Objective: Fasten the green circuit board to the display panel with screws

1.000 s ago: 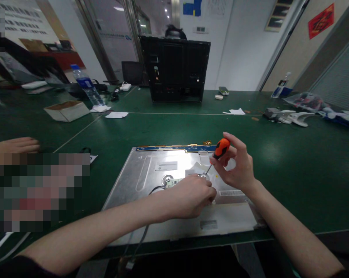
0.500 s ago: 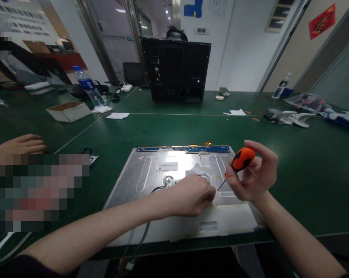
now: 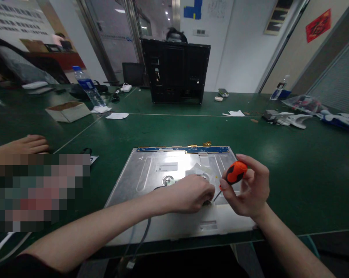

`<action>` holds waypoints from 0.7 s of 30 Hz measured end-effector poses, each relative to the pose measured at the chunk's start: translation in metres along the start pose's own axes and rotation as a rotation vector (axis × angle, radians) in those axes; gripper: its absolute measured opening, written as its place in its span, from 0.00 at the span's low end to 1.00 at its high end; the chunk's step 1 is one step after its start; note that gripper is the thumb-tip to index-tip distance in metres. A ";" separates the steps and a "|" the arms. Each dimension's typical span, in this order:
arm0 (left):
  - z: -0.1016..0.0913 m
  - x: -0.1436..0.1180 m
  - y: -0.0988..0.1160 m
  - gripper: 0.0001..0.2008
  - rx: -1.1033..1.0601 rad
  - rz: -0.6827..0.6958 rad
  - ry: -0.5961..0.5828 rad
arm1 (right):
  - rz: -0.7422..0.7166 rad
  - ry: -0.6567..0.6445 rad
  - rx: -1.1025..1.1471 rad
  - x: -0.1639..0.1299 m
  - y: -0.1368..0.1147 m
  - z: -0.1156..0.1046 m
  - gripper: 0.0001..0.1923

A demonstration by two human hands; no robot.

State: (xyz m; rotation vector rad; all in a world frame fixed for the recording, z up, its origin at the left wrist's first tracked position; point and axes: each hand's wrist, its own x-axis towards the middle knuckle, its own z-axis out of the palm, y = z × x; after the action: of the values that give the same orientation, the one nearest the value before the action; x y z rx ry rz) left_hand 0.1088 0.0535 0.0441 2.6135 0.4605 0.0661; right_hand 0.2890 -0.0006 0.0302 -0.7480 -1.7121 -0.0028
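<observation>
A silver metal display panel [image 3: 145, 170] lies flat before me, with a blue circuit strip [image 3: 182, 149] along its far edge. My right hand [image 3: 249, 189] grips an orange and black screwdriver [image 3: 236, 172], tilted, its thin shaft pointing down and left. The tip is close beside the fingers of my left hand [image 3: 193, 193]. That hand is closed low over the panel; what its fingers pinch is hidden. Part of a small green board [image 3: 172, 182] and a dark cable [image 3: 145, 231] show near my left forearm; the cable runs over the panel's near edge.
Another person's hand [image 3: 21, 148] rests on the green table [image 3: 162, 129] at the left. Farther back stand an open box [image 3: 68, 112], a water bottle [image 3: 89, 87] and a black monitor back [image 3: 177, 73]. Gloves [image 3: 287, 117] lie at the far right.
My right hand has moved down and to the left with the screwdriver, bringing its tip closer to my left fingers. My left hand has hardly moved.
</observation>
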 end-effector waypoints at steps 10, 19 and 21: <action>-0.006 0.002 0.003 0.07 0.091 -0.021 -0.063 | 0.159 0.093 -0.116 -0.008 -0.014 -0.003 0.38; -0.002 -0.001 0.001 0.06 0.095 0.034 -0.001 | 0.037 0.100 -0.097 -0.008 -0.007 0.000 0.40; -0.001 -0.002 -0.001 0.06 0.077 0.041 0.005 | 0.047 0.106 -0.070 -0.011 -0.006 0.001 0.40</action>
State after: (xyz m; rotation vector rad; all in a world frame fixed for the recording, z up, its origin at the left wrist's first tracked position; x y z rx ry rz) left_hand 0.1067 0.0536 0.0444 2.6994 0.4195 0.0692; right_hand 0.2860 -0.0100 0.0222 -0.8257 -1.5997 -0.0687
